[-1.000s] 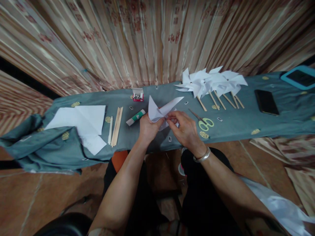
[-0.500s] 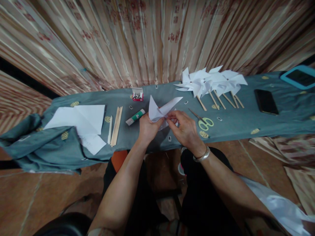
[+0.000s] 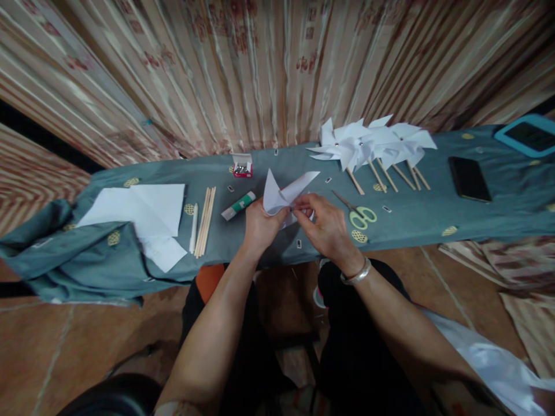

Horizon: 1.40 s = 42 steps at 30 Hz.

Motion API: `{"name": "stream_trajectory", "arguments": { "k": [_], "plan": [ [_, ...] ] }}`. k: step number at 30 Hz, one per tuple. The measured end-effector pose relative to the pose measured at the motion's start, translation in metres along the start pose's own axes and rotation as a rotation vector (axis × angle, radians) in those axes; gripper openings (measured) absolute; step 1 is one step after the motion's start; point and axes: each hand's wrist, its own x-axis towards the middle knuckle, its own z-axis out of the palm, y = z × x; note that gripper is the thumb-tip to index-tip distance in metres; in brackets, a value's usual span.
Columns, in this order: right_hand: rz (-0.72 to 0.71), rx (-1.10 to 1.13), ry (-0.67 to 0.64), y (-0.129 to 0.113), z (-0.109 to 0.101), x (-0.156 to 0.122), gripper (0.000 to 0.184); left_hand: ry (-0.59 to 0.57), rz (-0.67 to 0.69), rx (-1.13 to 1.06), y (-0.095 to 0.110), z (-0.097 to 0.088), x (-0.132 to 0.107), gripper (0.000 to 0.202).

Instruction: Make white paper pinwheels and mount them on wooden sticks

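Note:
A white paper pinwheel (image 3: 274,199), its blades folded inward, is held over the middle of the table. My left hand (image 3: 262,225) is closed on its left side, thumb near the centre. From the right, my right hand (image 3: 323,222) pinches at the pinwheel's centre; a small dark spot shows between the fingertips, too small to name. Left of my hands lies a green and white glue stick (image 3: 238,206). Behind it stands an open red box of metal pushpins (image 3: 243,167). Scissors with light green handles (image 3: 362,216) lie just right of my right hand.
Several finished pinwheels on wooden sticks (image 3: 347,147) lie at the back right, near a black phone (image 3: 469,179) and a blue-framed tablet (image 3: 529,136). Wooden sticks (image 3: 205,222), a white pen (image 3: 193,228) and paper sheets (image 3: 160,208) lie left. A curtain (image 3: 269,75) hangs behind the table.
The paper blades have shifted very slightly in my hands. Both hands keep their grip at nearly the same place, and everything else on the table lies as before.

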Motion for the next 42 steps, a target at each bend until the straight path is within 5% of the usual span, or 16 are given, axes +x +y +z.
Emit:
{"name": "stream_trajectory", "arguments": {
  "k": [16, 42],
  "plan": [
    [0.003, 0.007, -0.007, -0.0007, -0.0011, 0.0000, 0.009, -0.027, 0.013, 0.020, -0.0018, -0.0011, 0.0009, 0.012],
    [0.229, 0.158, -0.035, -0.0001, -0.0006, 0.0052, 0.007, -0.094, 0.074, 0.172, -0.0011, -0.0028, -0.0011, 0.018]
  ]
}}
